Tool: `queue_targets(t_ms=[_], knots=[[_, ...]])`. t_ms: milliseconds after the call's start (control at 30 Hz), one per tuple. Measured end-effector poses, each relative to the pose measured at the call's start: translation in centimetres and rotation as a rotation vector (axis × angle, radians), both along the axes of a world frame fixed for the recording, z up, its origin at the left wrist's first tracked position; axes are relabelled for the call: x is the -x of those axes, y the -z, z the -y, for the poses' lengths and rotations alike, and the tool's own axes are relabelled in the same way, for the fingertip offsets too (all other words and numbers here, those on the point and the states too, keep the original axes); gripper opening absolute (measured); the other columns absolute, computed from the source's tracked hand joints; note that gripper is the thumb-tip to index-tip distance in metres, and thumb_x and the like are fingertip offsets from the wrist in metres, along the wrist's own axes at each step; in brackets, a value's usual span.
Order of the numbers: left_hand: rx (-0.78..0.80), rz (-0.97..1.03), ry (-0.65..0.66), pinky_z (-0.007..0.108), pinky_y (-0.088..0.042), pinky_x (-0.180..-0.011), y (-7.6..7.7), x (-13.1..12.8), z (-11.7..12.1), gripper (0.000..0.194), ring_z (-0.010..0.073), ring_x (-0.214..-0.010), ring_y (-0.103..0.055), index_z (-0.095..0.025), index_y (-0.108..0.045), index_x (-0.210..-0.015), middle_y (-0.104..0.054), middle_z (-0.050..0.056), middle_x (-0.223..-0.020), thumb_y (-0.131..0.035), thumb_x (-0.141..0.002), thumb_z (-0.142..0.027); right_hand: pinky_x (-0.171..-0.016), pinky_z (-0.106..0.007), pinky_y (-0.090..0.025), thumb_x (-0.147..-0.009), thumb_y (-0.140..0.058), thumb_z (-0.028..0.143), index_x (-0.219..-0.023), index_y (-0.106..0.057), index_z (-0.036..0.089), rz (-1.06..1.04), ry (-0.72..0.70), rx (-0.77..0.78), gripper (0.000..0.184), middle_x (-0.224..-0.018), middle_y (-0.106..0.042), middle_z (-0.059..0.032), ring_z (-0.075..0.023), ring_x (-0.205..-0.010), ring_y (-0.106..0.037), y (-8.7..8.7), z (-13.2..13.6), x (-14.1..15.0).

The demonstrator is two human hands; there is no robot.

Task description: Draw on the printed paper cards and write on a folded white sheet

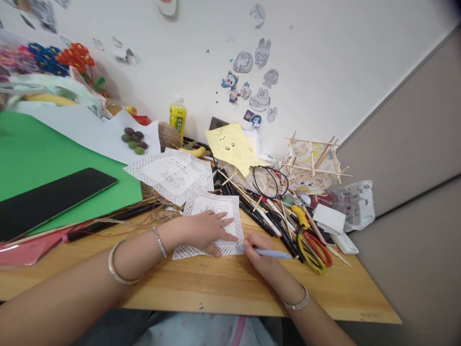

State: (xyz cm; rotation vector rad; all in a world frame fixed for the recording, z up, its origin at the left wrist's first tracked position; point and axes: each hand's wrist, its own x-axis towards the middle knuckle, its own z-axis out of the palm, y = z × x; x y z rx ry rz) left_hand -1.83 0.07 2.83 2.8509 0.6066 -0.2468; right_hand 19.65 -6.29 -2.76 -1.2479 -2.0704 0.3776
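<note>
Under my left hand [207, 231] lies a white sheet of paper [230, 211] with a line drawing and a crosshatched border. The fingers of that hand are spread flat over it. My right hand [262, 257] pinches a light blue pen [275, 253], its tip at the sheet's lower right corner. Just behind is a second drawing [171, 174] with a similar crosshatched border. My left hand covers part of the nearer drawing.
Markers [252, 211], scissors [312, 252] and a black cable [270, 182] crowd the right. A tablet [54, 199] rests on green paper [72, 149] at left. Behind stand a yellow bottle [177, 115] and a stick frame [311, 161]. The table's front edge [201, 307] is near me.
</note>
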Motion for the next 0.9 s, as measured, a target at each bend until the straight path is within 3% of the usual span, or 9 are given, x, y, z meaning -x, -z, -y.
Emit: queue_targets(t_ms=[600,900], knots=[[0.039,0.153,-0.015,0.057,-0.028,-0.105,1.1,0.3,-0.4,0.055,0.0389,-0.138,-0.026,-0.038,-0.050,-0.133,-0.032,0.012,-0.150,-0.070,-0.081,-0.038,-0.047,-0.026,-0.027,-0.086,-0.042,0.025,-0.056,-0.029,0.022,0.044,-0.070,0.058,0.033,-0.051,-0.039,0.0045,-0.0114,-0.049,-0.038,-0.2,0.3,0.2],[0.032,0.117,-0.010,0.058,-0.027,-0.104,0.8,0.1,-0.2,0.056,0.0391,-0.138,-0.025,-0.037,-0.049,-0.134,-0.030,0.015,-0.150,-0.069,-0.082,-0.037,-0.048,-0.026,-0.029,-0.085,-0.040,0.024,-0.056,-0.030,0.023,0.044,-0.108,0.081,0.030,-0.053,-0.040,0.0036,-0.0123,-0.050,-0.040,-0.1,0.3,0.1]])
